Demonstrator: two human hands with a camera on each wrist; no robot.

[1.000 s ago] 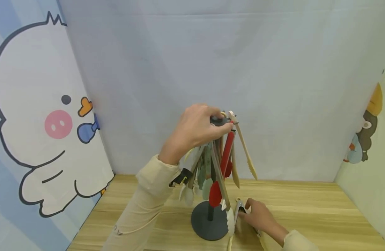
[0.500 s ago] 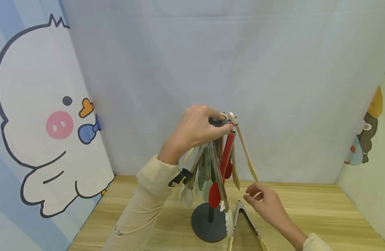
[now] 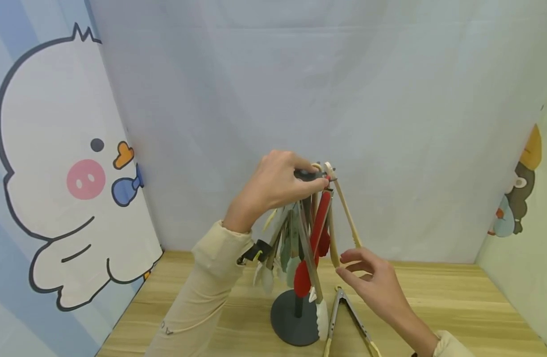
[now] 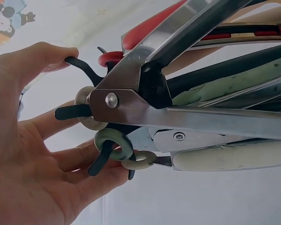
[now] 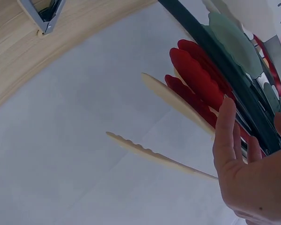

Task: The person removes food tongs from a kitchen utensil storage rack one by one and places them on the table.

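My left hand [image 3: 284, 181] grips the hooked top [image 4: 90, 112] of a dark stand, its thumb against one hook. Several kitchen tongs hang from the hooks by rings, among them red tongs [image 3: 319, 223], green-tipped ones and white-tipped ones. Cream tongs [image 3: 346, 208] hang spread apart on the right side. Beside their lower tips is my right hand [image 3: 373, 277], fingers bent and apart, with nothing in its grasp. In the right wrist view, that hand [image 5: 257, 173] overlaps the hanging tongs. Metal tongs with yellow tips [image 3: 355, 320] lie spread on the table below it.
The stand's round dark base [image 3: 284, 322] rests on the wood-grain table [image 3: 434, 302]. A pale curtain [image 3: 411, 124] rises behind, with a cartoon panel [image 3: 50, 148] on the left and another printed panel [image 3: 523, 198] on the right.
My right hand let go of the yellow-tipped tongs, leaving them on the table, and rose to the tips of the hanging cream tongs. My left hand kept its hold on the stand's top.
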